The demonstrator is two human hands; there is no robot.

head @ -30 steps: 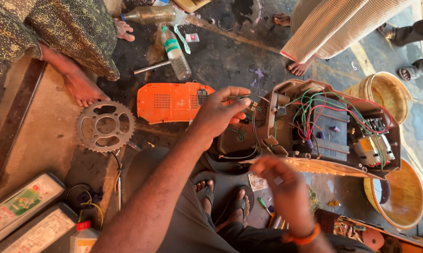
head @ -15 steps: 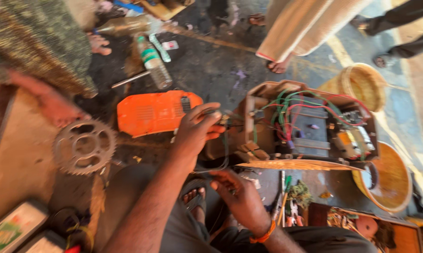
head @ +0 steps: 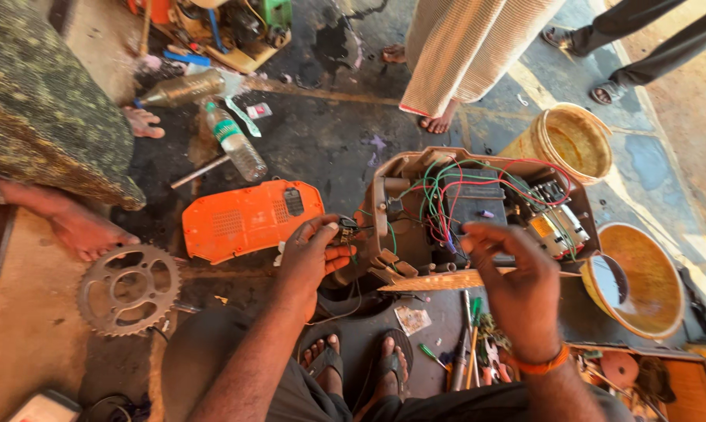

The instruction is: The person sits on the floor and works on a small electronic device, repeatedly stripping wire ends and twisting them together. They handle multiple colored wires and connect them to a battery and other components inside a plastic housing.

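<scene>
An opened beige device casing (head: 478, 211) full of red, green and black wires lies on the dark floor in front of me. My left hand (head: 312, 254) pinches a small black connector with wires at the casing's left edge. My right hand (head: 513, 277) hovers over the casing's front edge, fingers spread and holding nothing; an orange band is on its wrist. An orange plastic cover (head: 247, 219) lies flat just left of my left hand.
A metal sprocket (head: 128, 289) lies at the left. A plastic bottle (head: 234, 144) and a glass bottle (head: 185, 87) lie further back. Two yellow buckets (head: 572, 141) (head: 638, 277) stand at the right. Screwdrivers (head: 466, 344) lie by my sandalled feet. Other people's feet are nearby.
My right hand has risen from near my lap up to the casing's front edge and spread its fingers. My left hand stays at the casing's left side. The view shifted down-right.
</scene>
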